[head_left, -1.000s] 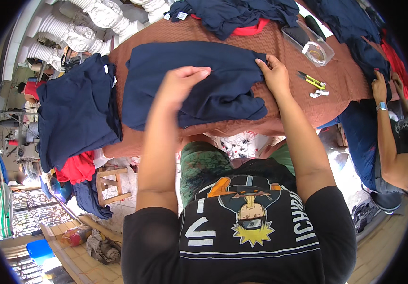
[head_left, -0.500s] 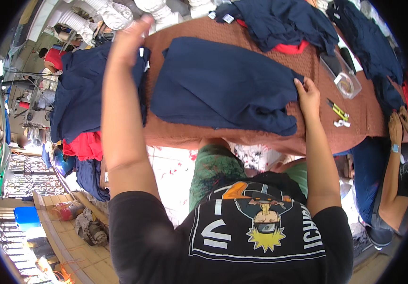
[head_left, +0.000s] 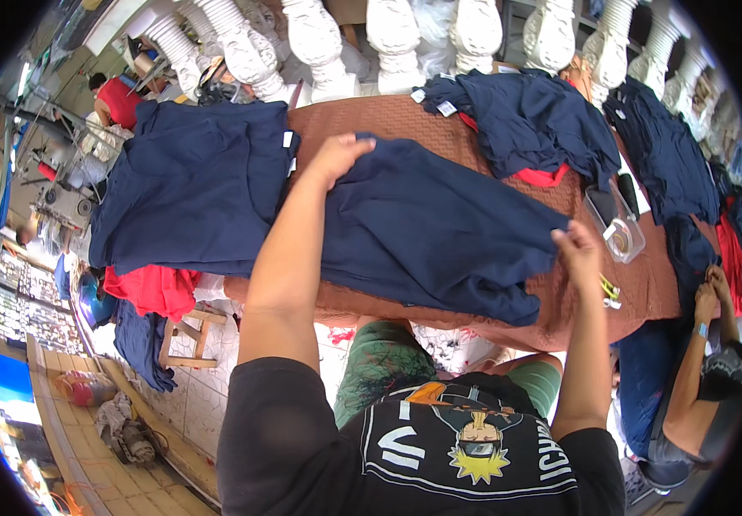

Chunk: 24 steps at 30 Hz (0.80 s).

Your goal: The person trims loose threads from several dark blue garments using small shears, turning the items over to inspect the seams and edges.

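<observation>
A dark navy piece of clothing [head_left: 440,228] lies folded and partly rumpled before me on a brown textured tablecloth [head_left: 358,116]. At its far left corner, my left hand [head_left: 341,161] pinches the edge between thumb and fingers. My right hand [head_left: 577,251] grips the right end and holds it slightly raised. Just left of the garment, a pile of navy clothes [head_left: 186,193] with white tags touches or overlaps its left end. Beside my right hand are yellow thread snips [head_left: 609,295], partly hidden by my wrist, and a clear plastic box [head_left: 627,242] holding a tape roll.
More navy clothes [head_left: 543,120] with red parts lie at the back, others [head_left: 668,150] at far right. Red fabric [head_left: 156,288] hangs off the left edge above a wooden stool [head_left: 194,340]. White balusters [head_left: 315,47] line the back. Another person's hands [head_left: 706,297] work at right.
My left hand, raised and blurred above the left side before, has come down onto the garment's far left corner. My right hand keeps hold of the right end. The view has shifted.
</observation>
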Each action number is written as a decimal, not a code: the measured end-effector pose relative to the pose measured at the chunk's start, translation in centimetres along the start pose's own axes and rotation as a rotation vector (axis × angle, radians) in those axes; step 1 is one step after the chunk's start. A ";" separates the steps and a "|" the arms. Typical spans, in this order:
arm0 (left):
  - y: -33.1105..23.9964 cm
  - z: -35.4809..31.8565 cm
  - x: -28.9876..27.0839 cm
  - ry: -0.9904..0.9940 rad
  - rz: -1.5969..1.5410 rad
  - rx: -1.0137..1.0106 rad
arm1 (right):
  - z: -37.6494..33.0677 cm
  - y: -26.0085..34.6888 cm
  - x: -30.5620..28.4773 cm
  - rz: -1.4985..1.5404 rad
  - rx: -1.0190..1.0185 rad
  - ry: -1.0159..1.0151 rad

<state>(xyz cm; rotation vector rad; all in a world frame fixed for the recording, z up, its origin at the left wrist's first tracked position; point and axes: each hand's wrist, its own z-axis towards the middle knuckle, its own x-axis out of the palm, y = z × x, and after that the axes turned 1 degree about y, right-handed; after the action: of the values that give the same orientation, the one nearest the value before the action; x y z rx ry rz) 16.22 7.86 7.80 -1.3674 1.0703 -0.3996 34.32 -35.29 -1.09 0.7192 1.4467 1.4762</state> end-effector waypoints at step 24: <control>10.8 -33.3 -50.4 -1.144 -0.793 -0.223 | -8.1 26.9 29.7 -0.520 -1.060 1.086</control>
<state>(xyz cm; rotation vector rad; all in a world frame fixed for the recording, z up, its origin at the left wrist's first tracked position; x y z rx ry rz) -39.25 29.93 22.05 -1.8102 -0.4042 -0.0008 9.40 -9.33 18.30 -1.1709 1.0951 1.9288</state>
